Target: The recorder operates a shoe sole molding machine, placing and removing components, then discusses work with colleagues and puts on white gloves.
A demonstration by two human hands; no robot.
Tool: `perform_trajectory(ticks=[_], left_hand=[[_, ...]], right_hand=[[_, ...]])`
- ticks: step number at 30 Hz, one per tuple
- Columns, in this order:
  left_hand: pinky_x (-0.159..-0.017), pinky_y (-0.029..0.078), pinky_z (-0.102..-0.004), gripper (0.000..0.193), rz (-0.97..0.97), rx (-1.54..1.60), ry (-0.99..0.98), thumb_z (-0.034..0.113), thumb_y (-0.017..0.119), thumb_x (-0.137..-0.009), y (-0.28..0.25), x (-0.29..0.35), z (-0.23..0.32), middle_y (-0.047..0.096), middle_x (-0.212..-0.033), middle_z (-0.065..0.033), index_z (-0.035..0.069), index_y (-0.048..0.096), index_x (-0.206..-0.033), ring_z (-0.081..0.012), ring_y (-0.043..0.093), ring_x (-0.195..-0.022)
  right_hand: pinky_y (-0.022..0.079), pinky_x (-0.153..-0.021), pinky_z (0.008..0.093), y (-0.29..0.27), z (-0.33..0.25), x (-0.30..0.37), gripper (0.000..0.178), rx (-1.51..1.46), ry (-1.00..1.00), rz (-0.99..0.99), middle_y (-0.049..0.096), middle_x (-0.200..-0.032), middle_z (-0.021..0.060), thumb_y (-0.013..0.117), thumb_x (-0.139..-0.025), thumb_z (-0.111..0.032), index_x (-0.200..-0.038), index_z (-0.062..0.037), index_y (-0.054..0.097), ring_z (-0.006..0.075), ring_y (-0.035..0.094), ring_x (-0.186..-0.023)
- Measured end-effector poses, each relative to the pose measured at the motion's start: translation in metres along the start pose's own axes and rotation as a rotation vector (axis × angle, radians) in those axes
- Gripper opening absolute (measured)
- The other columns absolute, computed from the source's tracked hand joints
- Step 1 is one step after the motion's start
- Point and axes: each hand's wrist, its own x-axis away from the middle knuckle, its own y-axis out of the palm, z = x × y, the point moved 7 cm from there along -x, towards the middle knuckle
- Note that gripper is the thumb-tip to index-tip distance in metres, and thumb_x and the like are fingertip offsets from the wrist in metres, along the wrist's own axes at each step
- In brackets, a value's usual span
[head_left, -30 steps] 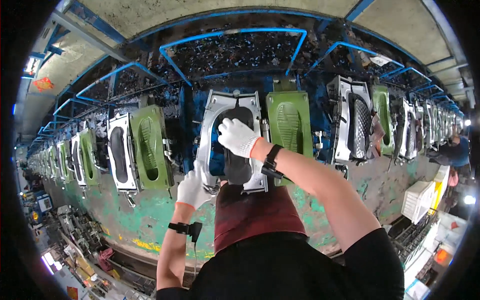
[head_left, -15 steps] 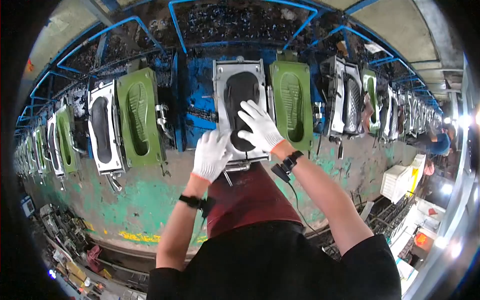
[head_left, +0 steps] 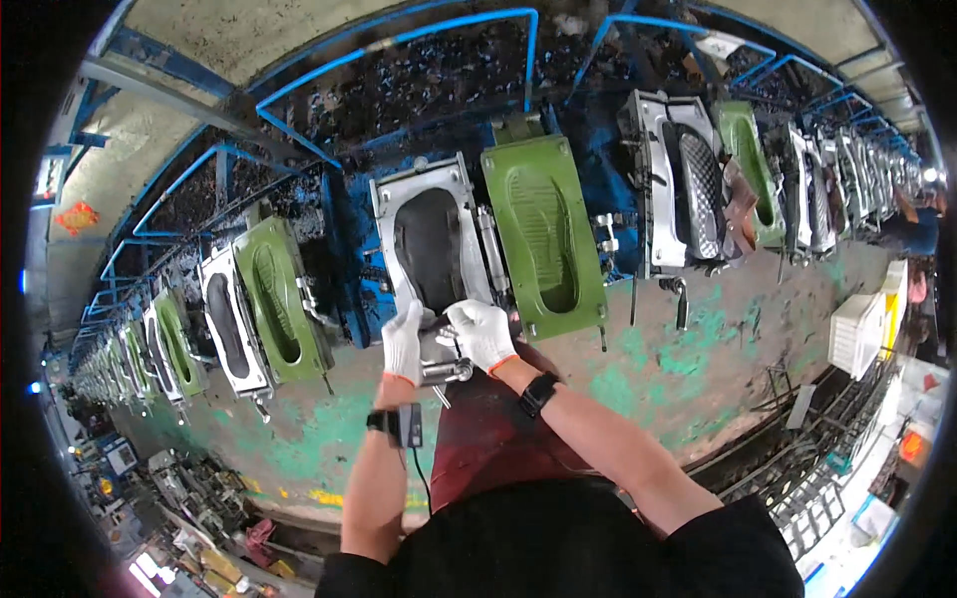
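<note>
Directly before me lies a silver shoe-sole mould half (head_left: pixel 383 211) with a dark foot-shaped piece (head_left: pixel 427 239) in it. Both my hands wear white knit gloves with orange cuffs, at the near end of this mould. My left hand (head_left: pixel 403 341) is closed at the near left corner, its fingertips tucked against the edge. My right hand (head_left: pixel 482 335) has its fingers bent together beside the heel of the dark piece; what they pinch is hidden. Joined at the right is the green mould half (head_left: pixel 544 229), its sole-shaped hollow ribbed. A metal latch (head_left: pixel 447 372) sits below my hands.
More silver and green mould pairs run along the line, such as a green mould (head_left: pixel 274 299) at left and a silver mould (head_left: pixel 658 189) at right. Blue pipe rails (head_left: pixel 419 38) stand behind. A white crate (head_left: pixel 857 334) is at far right.
My right hand has drawn back from the middle of the dark piece to its near end, its spread fingers now bent. My left hand stays near the corner. The view has shifted and tilted.
</note>
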Motion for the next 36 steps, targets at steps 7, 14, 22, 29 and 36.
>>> perform_trajectory(ticks=[7, 14, 22, 29, 36], left_hand=[[-0.092, 0.056, -0.0439, 0.032, 0.142, -1.400, 1.198, 0.023, 0.060, -0.102, 0.089, 0.009, 0.134, 0.073, -0.116, -0.0172, -0.001, 0.068, -0.122, -0.0344, 0.070, -0.106], [-0.129, 0.017, -0.0602, 0.092, 0.049, -1.793, 1.013, 0.057, 0.053, -0.103, 0.144, -0.017, 0.106, 0.025, -0.172, -0.0285, -0.008, 0.030, -0.163, -0.0497, 0.023, -0.158], [-0.122, 0.027, -0.0642, 0.087, -0.035, -1.663, 1.138, 0.062, 0.060, -0.095, 0.149, -0.012, 0.124, 0.039, -0.166, -0.0192, 0.001, 0.049, -0.156, -0.0518, 0.034, -0.149], [-0.123, 0.029, -0.0617, 0.082, -0.026, -1.448, 1.157, 0.059, 0.059, -0.097, 0.136, -0.038, 0.119, 0.047, -0.160, -0.0206, -0.003, 0.053, -0.152, -0.0500, 0.038, -0.147], [-0.123, 0.025, -0.0659, 0.086, 0.073, -1.577, 1.104, 0.058, 0.056, -0.100, 0.136, -0.036, 0.110, 0.038, -0.166, -0.0255, -0.006, 0.045, -0.157, -0.0505, 0.035, -0.150]], right_hand=[[0.063, -0.071, 0.0450, 0.010, -0.025, 0.056, 0.086, 0.912, -0.453, -0.272, 0.038, -0.168, 0.0200, 0.080, -0.087, -0.049, -0.147, 0.0063, 0.052, 0.0345, 0.075, -0.089], [0.061, -0.089, 0.0513, 0.000, -0.025, 0.068, 0.098, 0.999, -0.347, -0.342, 0.026, -0.171, 0.0273, 0.080, -0.083, -0.051, -0.153, 0.0071, 0.044, 0.0390, 0.065, -0.124], [0.063, -0.081, 0.0438, -0.003, -0.010, 0.062, 0.109, 0.953, -0.063, -0.393, 0.020, -0.173, 0.0285, 0.084, -0.078, -0.050, -0.157, 0.0078, 0.036, 0.0385, 0.073, -0.106], [0.063, -0.068, 0.0365, 0.024, -0.034, 0.064, 0.117, 1.191, 0.029, -0.441, 0.016, -0.173, 0.0319, 0.084, -0.076, -0.054, -0.162, 0.0071, 0.033, 0.0295, 0.078, -0.091], [0.064, -0.073, 0.0388, 0.038, -0.045, 0.071, 0.102, 1.303, -0.028, -0.437, 0.030, -0.169, 0.0303, 0.084, -0.077, -0.059, -0.151, 0.0027, 0.051, 0.0289, 0.078, -0.095]])
